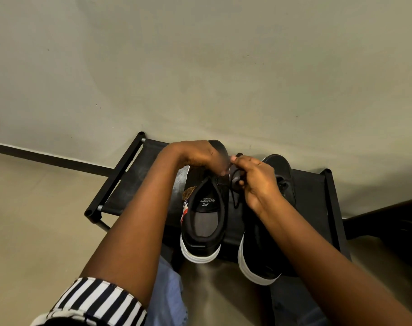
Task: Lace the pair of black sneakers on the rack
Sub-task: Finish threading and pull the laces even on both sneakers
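Two black sneakers with white soles stand on a black fabric rack [125,182], heels toward me. The left sneaker [206,222] shows its grey insole and a gold badge on its side. The right sneaker [261,250] lies partly under my right forearm. My left hand [200,154] curls over the left sneaker's front, its fingers pressed down at the eyelets. My right hand [254,177] pinches the black lace [235,177] next to the tongue, and a loose strand hangs below it. The fingertips of both hands meet above the tongue.
The rack stands against a plain beige wall [200,67] with a dark skirting strip [47,158] along the floor. My knees in light blue jeans [169,292] sit just below the rack's front edge. A dark object [393,222] lies at the right.
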